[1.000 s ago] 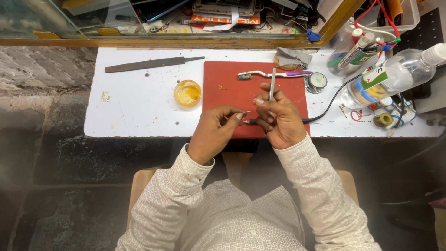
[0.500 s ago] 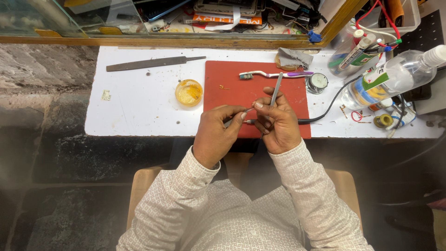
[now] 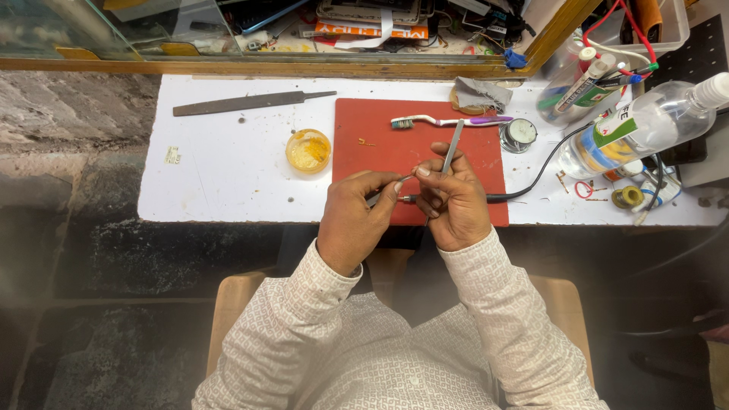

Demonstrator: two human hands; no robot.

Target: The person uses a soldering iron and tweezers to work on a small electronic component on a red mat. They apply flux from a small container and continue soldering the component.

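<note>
The left hand (image 3: pixel 355 220) and right hand (image 3: pixel 454 199) meet over the red mat (image 3: pixel 383 152), close to the eyes, likely to see tiny work. The right hand is closed around thin grey tweezers (image 3: pixel 452 149) pointing to 12 o'clock. The left hand pinches a small silver piece (image 3: pixel 403 180), too small to tell. A yellow pot (image 3: pixel 308 150) sits at 10 o'clock on the table (image 3: pixel 228 175).

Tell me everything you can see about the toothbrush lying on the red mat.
The toothbrush lies flat along the far edge of the red mat, head pointing left. It looks like plastic: a white neck and head with pale, slightly greenish bristles, and a purple handle at the right end, which stops close beside a small round tin; whether they touch cannot be told. Neither hand touches it; the thin metal tool in the right hand points toward it.
</note>
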